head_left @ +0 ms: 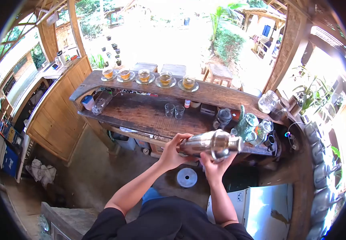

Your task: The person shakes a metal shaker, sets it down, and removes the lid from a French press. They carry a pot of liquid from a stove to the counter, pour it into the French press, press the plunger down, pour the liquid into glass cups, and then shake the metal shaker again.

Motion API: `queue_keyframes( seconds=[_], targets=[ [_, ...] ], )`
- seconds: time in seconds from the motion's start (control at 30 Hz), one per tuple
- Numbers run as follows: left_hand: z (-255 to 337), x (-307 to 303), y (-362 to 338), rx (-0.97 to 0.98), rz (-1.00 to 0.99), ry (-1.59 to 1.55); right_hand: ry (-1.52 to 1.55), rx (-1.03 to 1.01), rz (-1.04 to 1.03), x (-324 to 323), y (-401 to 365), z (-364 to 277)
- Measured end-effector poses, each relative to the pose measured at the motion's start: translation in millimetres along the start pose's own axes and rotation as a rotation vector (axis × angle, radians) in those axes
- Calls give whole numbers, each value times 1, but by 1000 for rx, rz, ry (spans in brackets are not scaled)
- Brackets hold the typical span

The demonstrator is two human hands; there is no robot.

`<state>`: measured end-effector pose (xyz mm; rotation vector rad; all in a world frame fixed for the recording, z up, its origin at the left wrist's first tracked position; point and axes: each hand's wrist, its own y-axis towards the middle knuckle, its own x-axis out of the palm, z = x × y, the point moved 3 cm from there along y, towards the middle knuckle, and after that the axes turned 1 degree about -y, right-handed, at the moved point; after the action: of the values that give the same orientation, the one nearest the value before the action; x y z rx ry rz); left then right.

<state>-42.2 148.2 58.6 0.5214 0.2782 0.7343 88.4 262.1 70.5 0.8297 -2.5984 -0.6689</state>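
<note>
A shiny metal shaker (203,145) is held sideways in front of the body, its capped end to the right. My left hand (176,153) is wrapped round the shaker's base end. My right hand (216,166) grips it from below near the capped end. Beyond the shaker, two empty clear glasses (174,111) stand side by side on the lower wooden counter (141,114). Several glass cups of amber drink, such as the middle one (144,76), sit on saucers along the raised bar ledge (217,94).
Glass jars (248,127) and a lidded dark jar (223,118) stand on the counter's right part. A round stool (186,177) is on the floor below my hands. A white appliance (267,210) is at the lower right, a wooden chair (71,218) at the lower left.
</note>
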Motion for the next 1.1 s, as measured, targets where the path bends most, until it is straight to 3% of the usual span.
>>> queue_keyframes(
  seconds=[0.03, 0.07, 0.13, 0.17, 0.2, 0.23, 0.33, 0.37, 0.4, 0.47, 0.5, 0.53, 0.6, 0.63, 0.67, 0.73, 0.8, 0.9, 0.93, 0.97, 1.0, 1.03, 1.07, 1.1],
  targets=[
    [6, 0, -2, -4, 2, 0, -9, 42, 32, -6, 3, 4],
    [12, 0, -3, -25, -1, 44, -35, -50, 46, -10, -1, 1],
    [57, -5, 12, -41, 10, 94, 274, -223, 54, -19, -5, -11],
    [89, -6, 19, 268, -12, 203, 437, -143, 208, 1, 1, -53],
    [113, -5, 21, 572, -37, 308, 437, -137, 206, 3, 1, -50],
    [121, -4, 21, 651, -41, 322, 397, -162, 163, 4, -1, -44],
    [105, -5, 19, 522, -16, 220, 281, -262, 35, 4, 2, -24],
    [81, -10, 13, 365, -4, 244, 243, -300, -4, 3, 3, -20],
    [54, -11, 2, 369, -9, 242, 203, -333, -41, 3, 1, -21],
    [-10, -11, -14, -82, 31, -57, -75, 5, -31, 11, 5, -16],
    [-23, -7, -22, -164, 12, -123, -172, 8, -38, 7, 7, -4],
    [-11, -6, -18, -162, 7, -124, -172, 6, -33, -3, 4, -6],
    [31, -8, -6, 122, 11, 63, -309, -314, -73, -13, 2, -23],
    [64, -14, 4, 297, -28, 210, 126, -363, -31, -4, 7, -35],
    [81, -17, 12, 286, -24, 211, 302, -326, 29, 0, 4, -58],
    [113, -13, 18, 656, -69, 348, 319, -455, 42, -8, -3, -72],
    [113, -11, 21, 640, -75, 311, 356, -588, 38, 0, 1, -51],
    [34, -16, 18, 161, -35, 143, 36, -172, 6, 6, 4, 4],
    [20, -15, 11, 163, -37, 144, -116, -90, 5, 15, 9, 5],
    [4, -14, 5, -5, -35, 40, -3, 64, 38, 23, 13, -5],
    [-5, -12, 2, -177, -35, -64, -4, 64, 45, 15, 11, -5],
    [19, -12, 9, -12, -44, 152, -32, -69, 64, 3, 9, -6],
    [41, -12, 14, -13, -39, 152, -59, -199, 75, -3, 9, -8],
    [73, -11, 19, 165, -76, 211, 151, -200, 131, 8, 9, -40]
  ],
)
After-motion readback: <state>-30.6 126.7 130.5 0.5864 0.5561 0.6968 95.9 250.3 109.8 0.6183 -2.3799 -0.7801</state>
